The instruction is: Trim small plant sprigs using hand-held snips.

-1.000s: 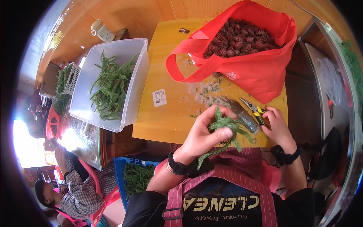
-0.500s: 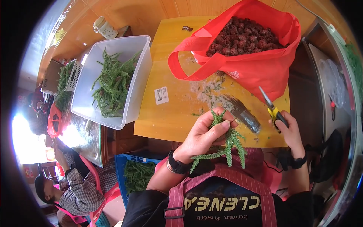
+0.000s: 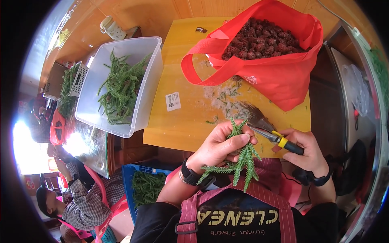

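the green spiky sprig [image 3: 243, 160] hangs over the yellow table's [image 3: 182, 129] near edge, long axis near upright, branch tips down. the left hand [image 3: 219, 148] reaches in from below, fingers curled tight around it. the right hand [image 3: 308, 152] grips yellow-handled snips [image 3: 269, 135], blades barely parted, pointing left at the sprig's top.

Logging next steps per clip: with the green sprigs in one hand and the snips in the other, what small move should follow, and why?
Probably close the snips on the stem: the right hand has their tips at the green sprigs pinched in the left hand.
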Demonstrator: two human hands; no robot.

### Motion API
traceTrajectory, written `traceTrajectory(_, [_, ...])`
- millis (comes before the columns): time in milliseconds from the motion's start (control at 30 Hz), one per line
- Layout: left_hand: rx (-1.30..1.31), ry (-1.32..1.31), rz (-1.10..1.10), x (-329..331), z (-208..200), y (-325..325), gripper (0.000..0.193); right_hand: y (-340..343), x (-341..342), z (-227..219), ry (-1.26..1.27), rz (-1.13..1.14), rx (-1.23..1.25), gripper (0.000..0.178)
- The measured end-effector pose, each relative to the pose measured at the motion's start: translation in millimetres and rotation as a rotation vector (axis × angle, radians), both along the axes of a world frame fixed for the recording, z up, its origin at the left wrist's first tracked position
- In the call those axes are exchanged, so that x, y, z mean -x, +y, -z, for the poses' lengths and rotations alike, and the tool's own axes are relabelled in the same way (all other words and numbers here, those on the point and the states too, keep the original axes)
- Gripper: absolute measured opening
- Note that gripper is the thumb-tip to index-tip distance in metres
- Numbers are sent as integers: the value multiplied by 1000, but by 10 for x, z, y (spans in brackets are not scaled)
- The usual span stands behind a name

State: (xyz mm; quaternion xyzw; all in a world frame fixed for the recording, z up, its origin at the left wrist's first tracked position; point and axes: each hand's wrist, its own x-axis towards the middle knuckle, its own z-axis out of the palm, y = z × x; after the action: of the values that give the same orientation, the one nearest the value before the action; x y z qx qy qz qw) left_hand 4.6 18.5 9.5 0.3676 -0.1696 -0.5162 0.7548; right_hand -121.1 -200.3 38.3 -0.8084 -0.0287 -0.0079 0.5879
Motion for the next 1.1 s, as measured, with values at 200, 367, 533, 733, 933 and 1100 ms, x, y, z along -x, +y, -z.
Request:
traceTrajectory(200, [98,64,31,-19,128,11,15,-40,-12,99,54,-69,-46,28])
traceTrajectory(367, [11,115,1,18,34,-28,25,-32,-67,170,-198,-61,108,27])
traceTrajectory(533, [63,168,92,-7,78,8,23,-35,-94,154,-331,-47,274,25])
traceTrajectory(733, [91,184,136,0,65,-6,25,-54,-111,164,-390,-43,320,24])
traceTrajectory(933, [115,185,153,17,-9,-39,27,-81,-106,144,-409,-36,350,24])
traceTrajectory(1100, [119,233,123,61,-14,-44,27,-97,-121,152,-457,-43,374,24])
